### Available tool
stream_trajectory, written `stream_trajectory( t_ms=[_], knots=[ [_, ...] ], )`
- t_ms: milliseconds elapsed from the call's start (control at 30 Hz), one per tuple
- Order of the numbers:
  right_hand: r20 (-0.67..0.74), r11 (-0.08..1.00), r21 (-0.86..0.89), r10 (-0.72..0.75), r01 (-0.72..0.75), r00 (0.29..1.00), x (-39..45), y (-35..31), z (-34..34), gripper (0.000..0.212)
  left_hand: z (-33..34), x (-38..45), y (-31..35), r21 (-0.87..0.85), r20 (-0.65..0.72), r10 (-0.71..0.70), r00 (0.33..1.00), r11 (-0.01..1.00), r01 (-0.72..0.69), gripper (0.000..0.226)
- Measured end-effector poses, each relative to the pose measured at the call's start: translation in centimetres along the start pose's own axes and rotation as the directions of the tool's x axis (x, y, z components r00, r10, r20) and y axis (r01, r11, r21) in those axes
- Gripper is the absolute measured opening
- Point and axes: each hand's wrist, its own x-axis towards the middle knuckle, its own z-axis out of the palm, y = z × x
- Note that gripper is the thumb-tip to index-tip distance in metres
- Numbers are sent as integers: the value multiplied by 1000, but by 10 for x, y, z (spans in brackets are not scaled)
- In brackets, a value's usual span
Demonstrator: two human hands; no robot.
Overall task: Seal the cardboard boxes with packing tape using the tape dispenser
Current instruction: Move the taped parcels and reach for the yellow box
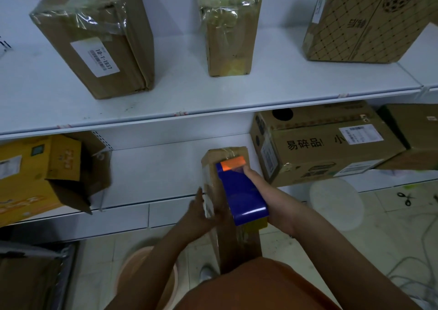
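A long narrow cardboard box [234,245] stretches from my lap out to the edge of the lower shelf, its far end wrapped in clear tape. A blue tape dispenser [239,188] with an orange front lies on top of the box near that far end. My right hand [272,200] grips the dispenser from the right side. My left hand [199,212] holds the box's left side, fingers against the taped cardboard.
Three taped cardboard boxes [99,34] [230,27] [369,18] stand on the white upper shelf [213,101]. On the lower shelf lie an open yellow box [42,174] at left and printed cartons [317,143] at right. Scissors [406,198] lie on the tiled floor beside a white stool [336,203].
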Motion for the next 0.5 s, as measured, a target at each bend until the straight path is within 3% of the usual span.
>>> stream_trajectory(
  t_ms=[33,100,167,233,300,333,500],
  knots=[
    [-10,1000,3,-2,2,1000,1,2,-1,52,-8,-3,10,-47,-136,38,990,998,-45,89],
    [-19,1000,13,-2,2,1000,2,5,-2,53,-21,-10,38,-56,-357,251,900,956,-289,69],
    [-6,1000,25,-12,12,1000,2,6,-2,55,-27,-11,66,202,-304,512,803,859,-471,61],
    [-3,999,40,-18,18,1000,2,6,-2,58,-26,-2,86,463,-136,635,761,720,-517,57],
    [3,999,31,-28,28,1000,2,6,-1,61,-23,15,93,549,-62,694,718,624,-556,43],
    [1,999,20,-35,35,999,2,5,1,62,-23,22,94,515,-64,709,703,626,-585,33],
    [-15,999,13,-53,53,998,-1,7,1,75,-27,47,110,245,-117,622,774,774,-584,11]
  ],
)
